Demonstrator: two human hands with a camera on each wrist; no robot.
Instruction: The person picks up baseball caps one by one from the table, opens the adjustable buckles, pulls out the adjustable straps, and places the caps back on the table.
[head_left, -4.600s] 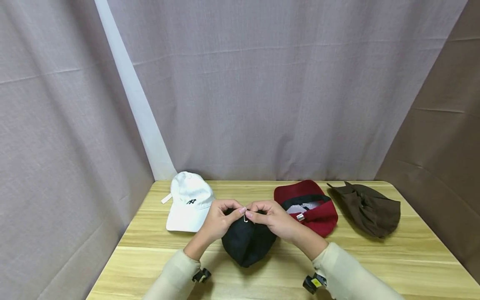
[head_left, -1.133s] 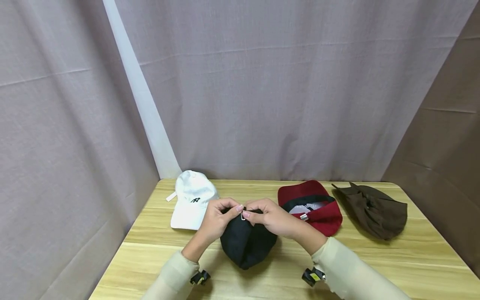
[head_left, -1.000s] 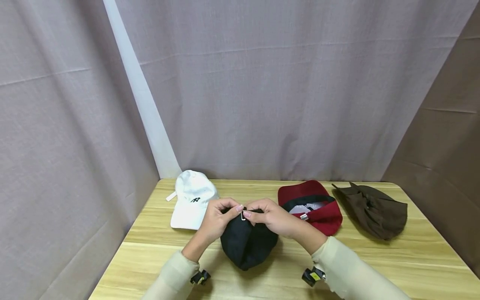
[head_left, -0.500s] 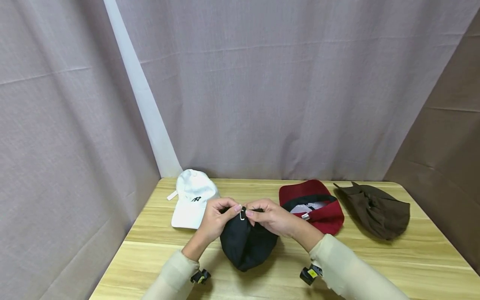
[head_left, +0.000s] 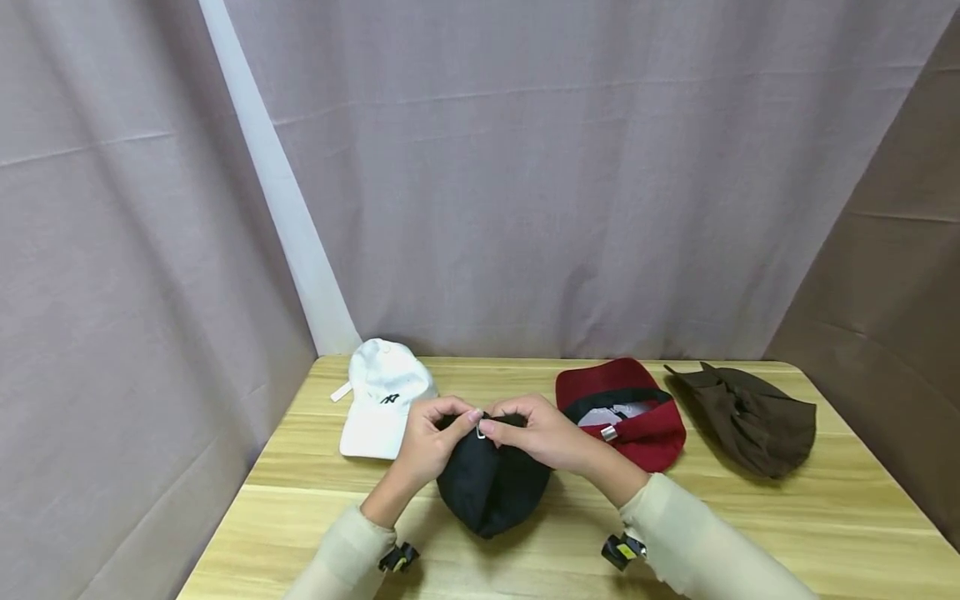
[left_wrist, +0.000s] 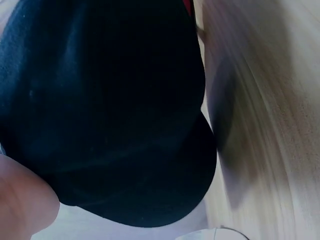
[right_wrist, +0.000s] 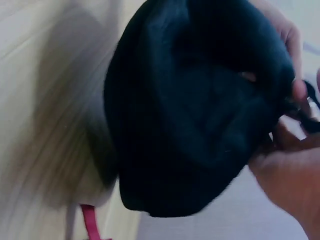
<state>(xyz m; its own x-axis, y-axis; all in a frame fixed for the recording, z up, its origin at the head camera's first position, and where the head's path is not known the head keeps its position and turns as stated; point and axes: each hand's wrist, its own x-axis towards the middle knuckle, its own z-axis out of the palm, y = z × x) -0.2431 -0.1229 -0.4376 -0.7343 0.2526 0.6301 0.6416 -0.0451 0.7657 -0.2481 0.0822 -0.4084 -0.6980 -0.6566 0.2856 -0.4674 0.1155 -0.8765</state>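
Since half a second ago, the thumb of the right hand (head_left: 551, 435) has come closer to the thumb of the left hand (head_left: 429, 442), and the metal loop (head_left: 480, 434), then plain to see between them, now shows only partly. Compared with several seconds ago, the black cap (head_left: 491, 492) sits slightly farther left of the red cap (head_left: 656, 440).

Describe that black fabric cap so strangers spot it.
Start at the light wooden table. Between the white fabric cap and dark red fabric cap, nearer the camera, is the black fabric cap, the only one the left hand and right hand pinch.
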